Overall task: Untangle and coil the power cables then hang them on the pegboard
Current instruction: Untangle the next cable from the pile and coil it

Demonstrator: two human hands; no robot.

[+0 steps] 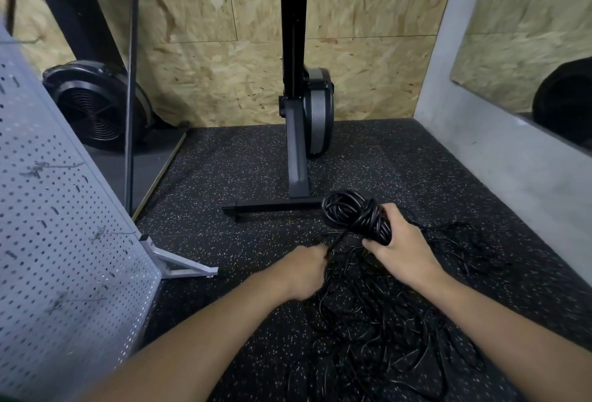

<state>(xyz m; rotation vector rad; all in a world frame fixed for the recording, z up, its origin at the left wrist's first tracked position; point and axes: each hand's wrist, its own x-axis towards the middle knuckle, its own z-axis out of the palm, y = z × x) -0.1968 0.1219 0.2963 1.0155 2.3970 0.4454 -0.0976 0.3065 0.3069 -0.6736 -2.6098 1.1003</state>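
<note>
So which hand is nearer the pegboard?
Left. The left hand pinches a strand right of the pegboard; the right hand grips the coil farther right.

One wide-angle camera, worn on the head, looks forward and steeply down at the speckled rubber floor (243, 177). It sits near enough that the forearms (224, 321) fill the near edge. The pegboard (48, 241) slants along the left and a grey concrete wall (480, 151) runs along the right. An OSB wall (224, 81) closes the far side.
</note>
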